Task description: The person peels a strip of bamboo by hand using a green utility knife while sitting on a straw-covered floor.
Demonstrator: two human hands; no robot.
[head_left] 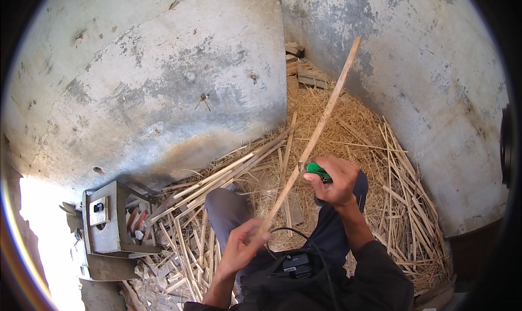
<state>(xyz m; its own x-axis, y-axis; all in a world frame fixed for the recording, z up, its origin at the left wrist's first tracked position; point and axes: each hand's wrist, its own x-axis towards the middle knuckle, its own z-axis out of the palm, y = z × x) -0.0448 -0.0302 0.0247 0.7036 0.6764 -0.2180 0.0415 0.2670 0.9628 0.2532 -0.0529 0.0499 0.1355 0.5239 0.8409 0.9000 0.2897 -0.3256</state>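
Note:
A long, thin wooden strip (328,111) slants up and away from me to the right, in front of the wall corner. My left hand (243,243) is closed round its near end, just above my left knee. In my right hand (336,180), closed, is a small green-handled tool (318,172); its head meets the strip about midway along. The tool's exact kind is hard to make out, as my fingers cover part of it. Both hands are over my lap, between my bent knees.
Wood shavings (312,107) cover the floor. Long strips (231,169) lie in a pile at the left, and more strips (410,202) lean along the right wall (435,82). A worn wooden box (109,216) stands far left. A black cable (321,246) crosses my lap.

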